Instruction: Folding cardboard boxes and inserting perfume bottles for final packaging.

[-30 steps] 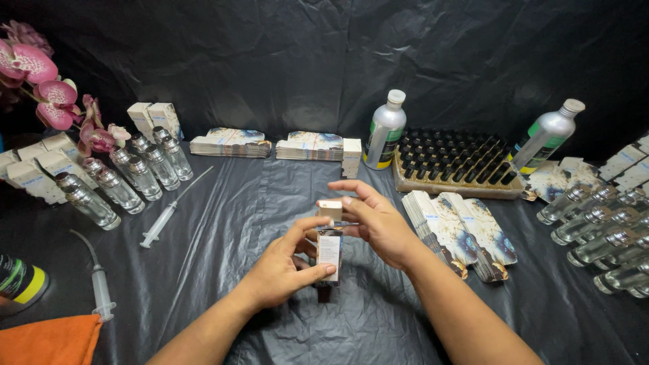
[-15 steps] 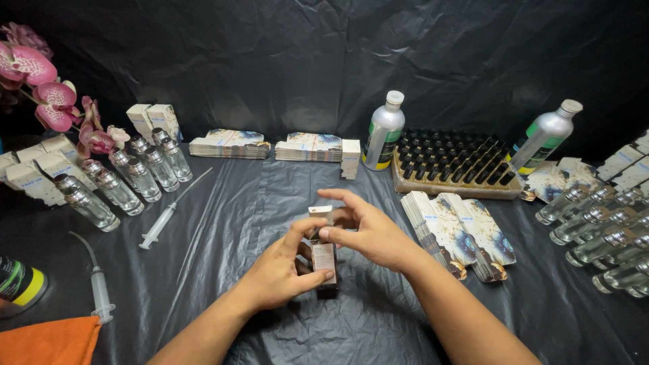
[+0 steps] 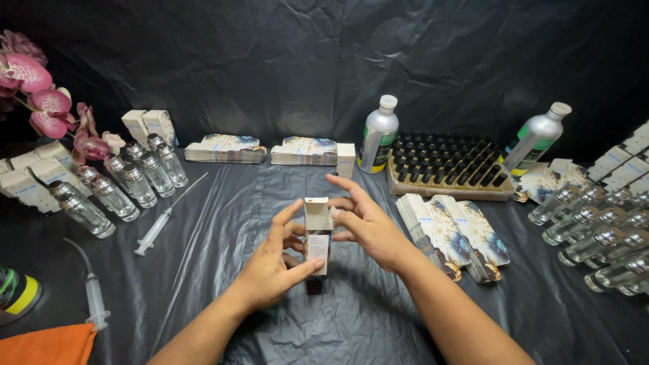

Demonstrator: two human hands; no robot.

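Note:
My left hand [image 3: 274,267] grips a small upright cardboard box [image 3: 317,245] above the black plastic sheet, thumb on its front face. The box's top flap stands open. My right hand [image 3: 368,226] is right beside the box's open top, fingertips touching the flap, fingers partly spread. What is inside the box is hidden.
Flat printed cartons [image 3: 451,233] lie fanned just right of my hands. Glass bottles [image 3: 122,186] lie at the left and more at the right [image 3: 598,233]. Two syringes [image 3: 162,222], a tray of dark vials [image 3: 449,165], two metal bottles [image 3: 377,135] and pink flowers [image 3: 40,94] surround the work area.
The box has been turned upright and raised slightly, and its top flap now stands open. My right hand has shifted from over the box to its top right side.

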